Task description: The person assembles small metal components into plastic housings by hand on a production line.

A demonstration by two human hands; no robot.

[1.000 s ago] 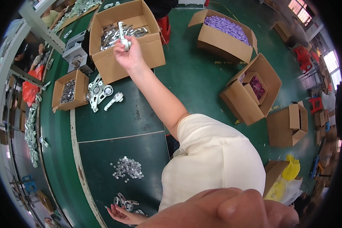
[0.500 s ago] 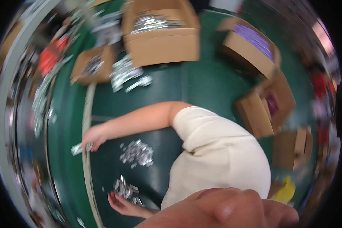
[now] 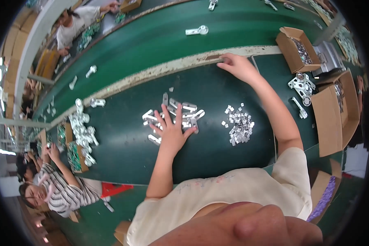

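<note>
- The left hand point(image 3: 172, 130) lies flat, palm down, on the dark green surface point(image 3: 123, 143); its fingers are spread wide and rest on a loose scatter of long silvery metal parts point(image 3: 180, 112); nothing is pinched in its grip; the fingertips touch several of the parts while others lie just beside them toward the far edge
- The right hand point(image 3: 238, 65) reaches to the far edge of the surface, where a worn pale strip point(image 3: 160, 70) runs between it and the green conveyor belt point(image 3: 217, 24); its fingers are curled low against that strip, with a narrow grip; whether it holds anything I cannot tell
- A heap of small square metal pieces point(image 3: 238, 124) lies on the surface between the two forearms, near the long parts yet apart from them
- On the belt beyond the strip a single white metal part point(image 3: 197, 30) lies alone; more of the same kind lie farther along it to the left
- To the right, open cardboard boxes point(image 3: 296, 50) stand with metal parts inside; flat white castings point(image 3: 301, 85) lie between them
- At the left end of the surface a cluster of round-ended metal parts point(image 3: 83, 130) is piled next to a small box
- Other people sit nearby: one in a striped shirt point(image 3: 67, 192) at the lower left; another in a white top point(image 3: 74, 30) across the belt
</note>
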